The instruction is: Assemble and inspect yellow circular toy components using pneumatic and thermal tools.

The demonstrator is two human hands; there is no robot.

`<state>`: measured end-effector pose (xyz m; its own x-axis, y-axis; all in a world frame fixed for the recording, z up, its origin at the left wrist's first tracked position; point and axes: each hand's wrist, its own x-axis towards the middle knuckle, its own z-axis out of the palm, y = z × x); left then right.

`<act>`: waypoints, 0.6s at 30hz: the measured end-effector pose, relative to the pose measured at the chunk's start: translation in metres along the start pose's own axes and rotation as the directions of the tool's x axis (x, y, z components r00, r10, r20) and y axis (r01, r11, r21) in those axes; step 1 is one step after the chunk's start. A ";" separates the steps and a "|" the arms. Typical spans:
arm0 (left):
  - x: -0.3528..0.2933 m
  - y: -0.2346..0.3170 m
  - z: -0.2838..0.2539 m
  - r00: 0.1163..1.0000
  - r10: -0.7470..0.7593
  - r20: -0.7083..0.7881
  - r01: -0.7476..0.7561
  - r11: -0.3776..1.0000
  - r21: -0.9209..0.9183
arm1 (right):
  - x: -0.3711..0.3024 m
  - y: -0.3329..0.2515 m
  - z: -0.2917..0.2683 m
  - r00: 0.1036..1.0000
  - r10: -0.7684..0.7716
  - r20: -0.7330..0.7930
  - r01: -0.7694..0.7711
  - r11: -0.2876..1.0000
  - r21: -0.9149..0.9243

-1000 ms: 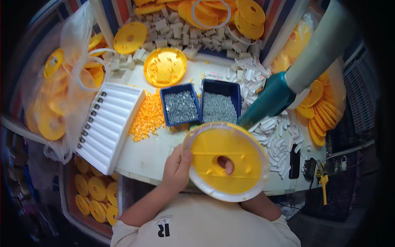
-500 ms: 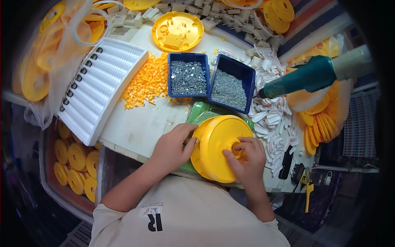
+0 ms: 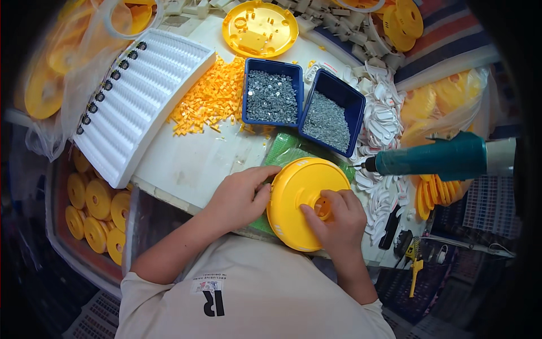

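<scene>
A round yellow plastic housing (image 3: 293, 217) with a hole through its middle is held at the table's front edge, tilted a little. My left hand (image 3: 243, 192) grips its left rim between thumb and fingers. My right hand (image 3: 341, 223) is closed on the hub, thumb on the flat face and fingertips at the central hole. Under the housing lies a green mat (image 3: 282, 148), mostly covered. Just beyond the right hand, a teal electric screwdriver (image 3: 432, 156) hangs sideways, its bit pointing left and apart from the housing.
Two blue bins (image 3: 273, 121) (image 3: 355, 135) hold small metal parts behind the housing. Orange plastic bits (image 3: 209, 99) lie left, beside a white ribbed tray (image 3: 144, 90). White pieces (image 3: 381, 121) are heaped right. A yellow disc (image 3: 259, 28) lies behind; a crate (image 3: 53, 220) of yellow reels stands lower left.
The view has shifted slightly. The screwdriver has swung nearer and now hangs almost level. The yellow housing has turned a little, and the lower flange seen at its left is now hidden. Both hands keep hold.
</scene>
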<state>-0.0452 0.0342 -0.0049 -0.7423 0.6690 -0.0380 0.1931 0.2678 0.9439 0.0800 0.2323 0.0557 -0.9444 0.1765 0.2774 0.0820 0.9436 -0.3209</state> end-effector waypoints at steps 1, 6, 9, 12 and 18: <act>0.000 -0.001 0.000 1.000 -0.002 -0.002 0.002 1.000 -0.003 | 0.001 -0.001 0.000 1.000 -0.001 0.013 0.001 1.000 -0.001; 0.000 -0.002 0.001 1.000 0.009 -0.025 -0.010 1.000 -0.023 | 0.004 -0.005 -0.001 0.999 -0.018 0.050 0.020 0.999 -0.031; -0.001 -0.002 0.001 1.000 0.000 -0.025 -0.001 0.999 -0.038 | 0.003 -0.004 0.002 0.997 -0.010 0.072 0.013 0.999 -0.041; 0.000 0.000 -0.001 1.000 -0.021 -0.008 0.020 0.999 -0.049 | 0.000 0.002 0.008 0.998 -0.022 0.059 0.025 0.999 -0.037; 0.007 0.021 0.002 0.993 -0.094 0.071 0.089 0.993 0.074 | -0.013 0.021 0.023 0.996 -0.075 -0.053 0.078 0.996 0.051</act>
<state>-0.0453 0.0458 0.0142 -0.7095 0.6886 -0.1496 0.1734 0.3763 0.9101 0.0866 0.2430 0.0245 -0.9298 0.1193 0.3481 -0.0085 0.9388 -0.3444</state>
